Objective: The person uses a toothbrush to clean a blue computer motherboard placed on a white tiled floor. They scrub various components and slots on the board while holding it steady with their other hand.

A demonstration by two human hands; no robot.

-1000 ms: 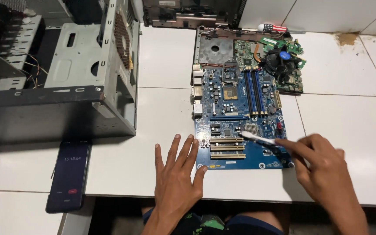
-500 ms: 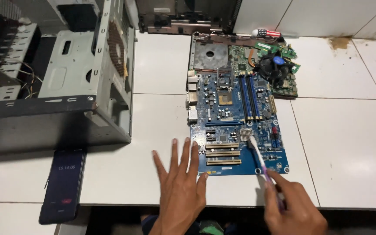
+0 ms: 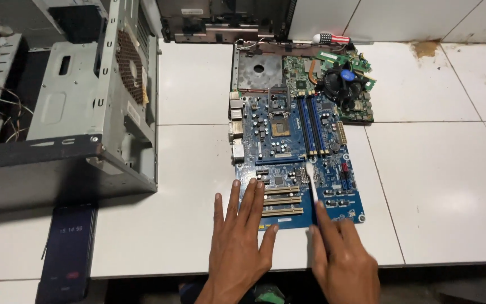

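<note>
Right hand (image 3: 344, 262): pinches the handle of a white toothbrush (image 3: 312, 186), fingers pressed together around it.
Toothbrush: runs up and away from the grip; its head rests on the blue motherboard (image 3: 293, 152), just beside the slots.
Left hand (image 3: 240, 242): spread flat, fingertips on the board's near left corner, just left of the grip.
Expansion slots (image 3: 281, 201): three cream ones, between the two hands.
Computer case (image 3: 63, 107): open, well left of the grip; loose wires inside, the rest too dark to tell.
Boards: two; a green one (image 3: 361, 84) with a black cooler fan lies beyond the blue one.
Screwdriver (image 3: 333, 38): one, farthest from the grip.
Phone (image 3: 67, 250): one, screen lit, far left on the white table (image 3: 445, 186).
</note>
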